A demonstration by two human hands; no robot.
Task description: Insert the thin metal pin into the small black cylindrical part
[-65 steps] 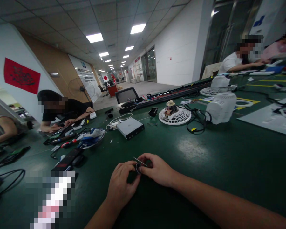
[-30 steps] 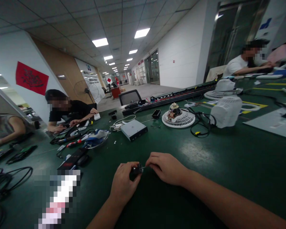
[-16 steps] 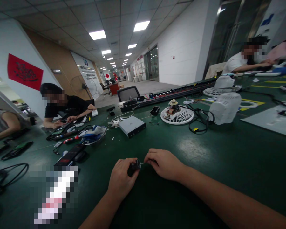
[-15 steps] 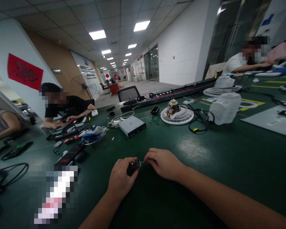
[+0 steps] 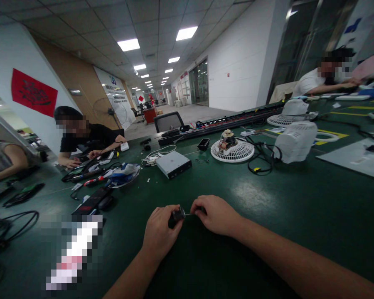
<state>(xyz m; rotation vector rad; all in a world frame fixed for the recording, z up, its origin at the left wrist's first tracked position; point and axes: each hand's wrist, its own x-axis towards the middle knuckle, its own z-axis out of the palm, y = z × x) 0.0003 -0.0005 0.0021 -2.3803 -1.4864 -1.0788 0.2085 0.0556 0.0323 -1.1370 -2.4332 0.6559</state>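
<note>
Cables (image 5: pixel 11 228), black, lie on the green table (image 5: pixel 134 207), well left of both hands. Blue-and-white bundle (image 5: pixel 124 174), beyond and left of them. Left hand (image 5: pixel 159 232) grasps one dark cylinder (image 5: pixel 178 214), pale-rimmed end facing right. Grey box (image 5: pixel 173 162), beyond the cylinder. Thin rod (image 5: pixel 188 214), between the hands, meets the cylinder's rim; whether it enters cannot be told. Right hand (image 5: pixel 218 216) pinches that rod. White fan grille (image 5: pixel 235 155), beyond the right hand. White housing (image 5: pixel 296 142), farther right.
</note>
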